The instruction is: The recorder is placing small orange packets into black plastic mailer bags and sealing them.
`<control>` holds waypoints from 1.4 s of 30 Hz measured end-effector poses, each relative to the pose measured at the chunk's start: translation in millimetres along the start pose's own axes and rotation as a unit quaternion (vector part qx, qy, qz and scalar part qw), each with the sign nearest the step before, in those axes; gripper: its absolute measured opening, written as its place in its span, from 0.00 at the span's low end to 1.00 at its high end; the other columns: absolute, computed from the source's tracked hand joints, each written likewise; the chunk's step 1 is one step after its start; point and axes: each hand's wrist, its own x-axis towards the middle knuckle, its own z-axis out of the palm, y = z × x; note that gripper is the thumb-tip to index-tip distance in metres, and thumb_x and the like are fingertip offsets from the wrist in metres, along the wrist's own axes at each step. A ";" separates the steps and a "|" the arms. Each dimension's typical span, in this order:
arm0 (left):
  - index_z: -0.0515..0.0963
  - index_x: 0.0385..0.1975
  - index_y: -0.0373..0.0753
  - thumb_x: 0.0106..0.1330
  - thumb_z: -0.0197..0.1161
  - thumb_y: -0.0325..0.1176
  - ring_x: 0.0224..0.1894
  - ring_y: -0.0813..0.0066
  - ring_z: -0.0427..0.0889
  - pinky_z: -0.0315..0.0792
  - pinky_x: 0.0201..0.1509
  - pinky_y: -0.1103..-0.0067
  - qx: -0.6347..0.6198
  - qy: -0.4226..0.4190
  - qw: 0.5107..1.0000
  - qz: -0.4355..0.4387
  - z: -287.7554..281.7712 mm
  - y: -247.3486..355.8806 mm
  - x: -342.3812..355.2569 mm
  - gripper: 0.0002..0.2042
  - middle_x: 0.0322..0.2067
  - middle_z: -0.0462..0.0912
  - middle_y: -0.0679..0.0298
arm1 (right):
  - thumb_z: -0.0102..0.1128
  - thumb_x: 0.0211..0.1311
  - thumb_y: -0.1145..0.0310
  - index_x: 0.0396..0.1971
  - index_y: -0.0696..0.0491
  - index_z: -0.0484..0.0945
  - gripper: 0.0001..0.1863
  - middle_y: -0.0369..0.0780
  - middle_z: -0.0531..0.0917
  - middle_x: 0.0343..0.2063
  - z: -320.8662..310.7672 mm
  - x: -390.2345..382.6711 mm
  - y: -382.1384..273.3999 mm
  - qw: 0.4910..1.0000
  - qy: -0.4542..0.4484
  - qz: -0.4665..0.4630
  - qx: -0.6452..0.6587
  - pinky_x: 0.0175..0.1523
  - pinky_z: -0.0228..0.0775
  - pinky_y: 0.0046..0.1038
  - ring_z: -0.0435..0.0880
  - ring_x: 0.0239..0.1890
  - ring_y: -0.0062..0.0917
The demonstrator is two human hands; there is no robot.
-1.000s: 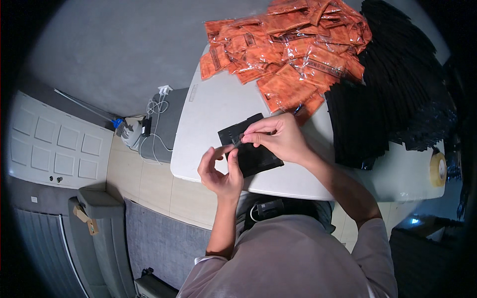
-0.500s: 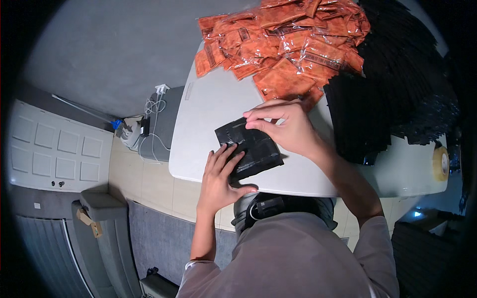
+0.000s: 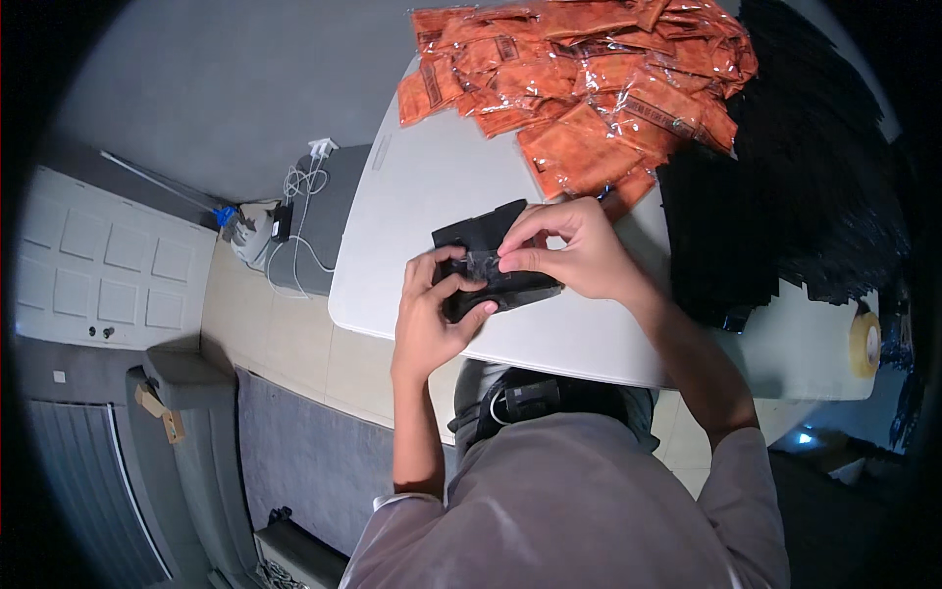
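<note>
A flat black plastic packet (image 3: 496,232) is tilted over the near edge of the white table, its top corner raised. My left hand (image 3: 432,309) grips its left side, fingers bent over the face and thumb along the lower edge. Fingertips of my right hand (image 3: 569,250) are pinched together at the packet's middle, on a shiny clear strip (image 3: 481,264) that lies across the black surface. Whether the strip is tape or film I cannot make out. The packet's underside is hidden.
Orange items in clear bags (image 3: 589,88) are heaped on the far side of the white table (image 3: 378,245). Black packets (image 3: 721,231) lie spread on the right. A tape roll (image 3: 864,344) stands near the right edge. Cables (image 3: 306,187) hang left of the table.
My right fingertips have moved from the packet's top edge down to its middle. My left hand has gone from lying flat on the packet to gripping it, and the packet is now tilted.
</note>
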 end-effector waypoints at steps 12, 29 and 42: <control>0.85 0.60 0.47 0.65 0.72 0.47 0.77 0.45 0.65 0.59 0.79 0.54 0.069 -0.045 0.997 0.013 1.2 -6.4 -1.9 0.24 0.72 0.74 0.52 | 0.73 0.69 0.64 0.46 0.58 0.89 0.13 0.37 0.90 0.36 8.7 -7.3 37.0 0.934 -0.237 0.220 0.154 0.37 0.78 0.21 0.84 0.36 0.15; 0.83 0.63 0.48 0.73 0.64 0.37 0.77 0.51 0.66 0.57 0.80 0.52 0.090 -0.049 0.994 0.025 5.6 -9.8 -1.5 0.19 0.72 0.74 0.57 | 0.74 0.68 0.68 0.42 0.60 0.88 0.11 0.33 0.88 0.30 7.0 -4.5 53.8 0.965 -0.068 0.238 0.090 0.27 0.64 0.15 0.76 0.25 0.09; 0.83 0.64 0.47 0.74 0.64 0.37 0.77 0.51 0.67 0.57 0.80 0.53 0.096 -0.050 0.994 0.020 5.1 -10.0 -2.7 0.19 0.72 0.74 0.57 | 0.78 0.64 0.66 0.37 0.58 0.88 0.12 0.31 0.84 0.23 7.6 0.6 35.8 0.945 -0.058 0.316 0.060 0.22 0.60 0.15 0.73 0.20 0.08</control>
